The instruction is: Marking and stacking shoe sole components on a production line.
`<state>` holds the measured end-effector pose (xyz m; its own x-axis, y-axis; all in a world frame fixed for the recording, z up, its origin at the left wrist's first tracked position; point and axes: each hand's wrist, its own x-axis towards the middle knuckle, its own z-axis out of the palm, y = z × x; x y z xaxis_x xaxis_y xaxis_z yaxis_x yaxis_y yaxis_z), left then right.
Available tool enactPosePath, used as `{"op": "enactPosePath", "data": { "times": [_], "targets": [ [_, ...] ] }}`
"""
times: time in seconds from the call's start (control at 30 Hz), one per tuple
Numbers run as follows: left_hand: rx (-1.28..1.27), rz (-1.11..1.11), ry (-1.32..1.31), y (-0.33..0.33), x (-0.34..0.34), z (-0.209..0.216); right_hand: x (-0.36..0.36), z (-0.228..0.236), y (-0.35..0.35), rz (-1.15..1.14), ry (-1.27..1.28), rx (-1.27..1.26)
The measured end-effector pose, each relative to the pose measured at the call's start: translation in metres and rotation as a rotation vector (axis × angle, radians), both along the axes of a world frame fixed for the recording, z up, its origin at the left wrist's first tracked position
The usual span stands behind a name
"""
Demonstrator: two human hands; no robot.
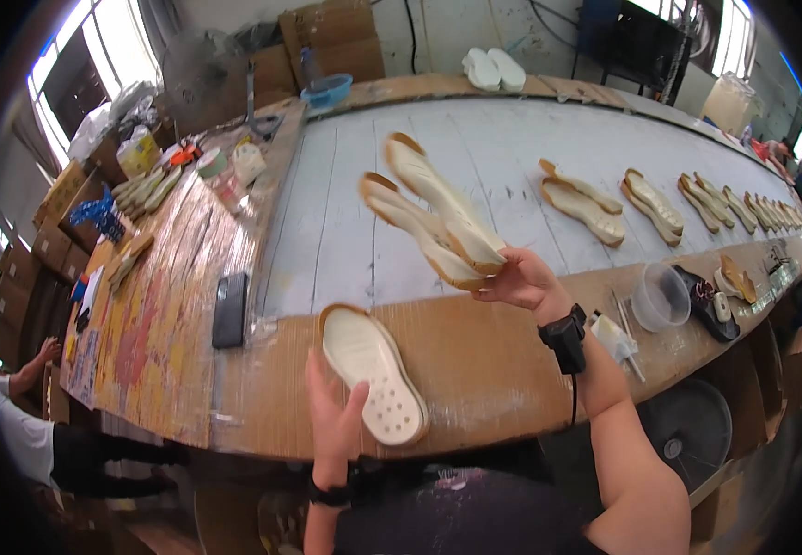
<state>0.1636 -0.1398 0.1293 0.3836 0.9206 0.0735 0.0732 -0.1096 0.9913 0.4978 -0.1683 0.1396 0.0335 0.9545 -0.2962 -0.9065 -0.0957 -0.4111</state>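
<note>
A pair of cream shoe soles (442, 208) with tan edges is raised over the white work surface, fanned slightly apart. My right hand (528, 280) pinches them together at their near ends. Below, on the cardboard-covered near edge, another cream sole (364, 356) lies with its hollow side up and several small round holes toward its near end. Beside its left edge is my left hand (334, 412), fingers spread and holding nothing. The thumb reaches over the sole's side; whether it touches cannot be made out.
More soles (586, 208) lie in a row along the white surface (327, 240) to the far right. A black phone (230, 310) is at left. Right of me are a clear plastic tub (660, 298), a small bottle (612, 335) and a dark sandal (708, 305). Another person (26, 425) stands at far left.
</note>
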Motion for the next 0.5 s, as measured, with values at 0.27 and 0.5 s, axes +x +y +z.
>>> {"op": "enactPosePath", "data": {
  "times": [0.27,0.5],
  "targets": [
    [-0.487,0.005,-0.982,-0.017,0.045,0.073,-0.126,0.048,-0.045,-0.145,-1.262,0.416],
    [-0.123,-0.095,-0.564,-0.023,0.037,0.040,-0.188,0.049,-0.056,-0.463,-1.299,0.606]
  ]
}}
